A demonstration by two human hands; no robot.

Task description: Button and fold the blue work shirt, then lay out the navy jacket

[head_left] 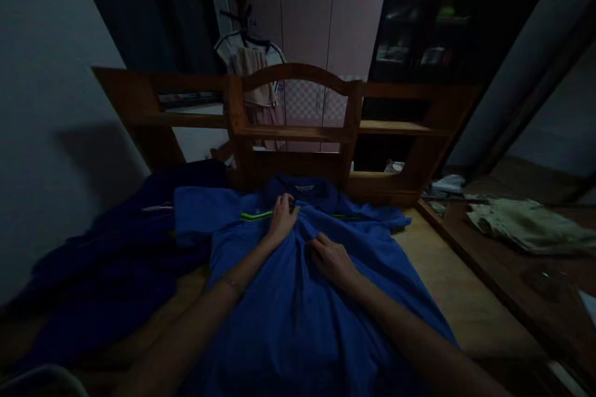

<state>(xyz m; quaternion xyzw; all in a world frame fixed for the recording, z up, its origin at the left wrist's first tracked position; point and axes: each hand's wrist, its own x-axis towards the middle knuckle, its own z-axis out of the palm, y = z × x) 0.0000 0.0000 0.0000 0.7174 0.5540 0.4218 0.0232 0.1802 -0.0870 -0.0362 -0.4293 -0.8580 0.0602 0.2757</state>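
A blue short-sleeved polo shirt [274, 298] lies spread out, front up, with its darker collar [302, 189] at the far end and a bright green stripe across the chest. My left hand [283, 217] is closed on the shirt's front just below the collar, by the neck opening. Lower and to the right, my right hand [328, 257] has its fingers curled shut on the shirt's front. Creases run down the cloth between and below both hands. The dim light hides finer details at the fingertips.
Dark blue clothing [125, 254] is heaped on the left. A wooden headboard with shelves [298, 130] stands behind the shirt. On the right, a brown table [512, 273] bears a folded pale cloth [526, 223]. Clothes hang on a rack [251, 56] beyond the headboard.
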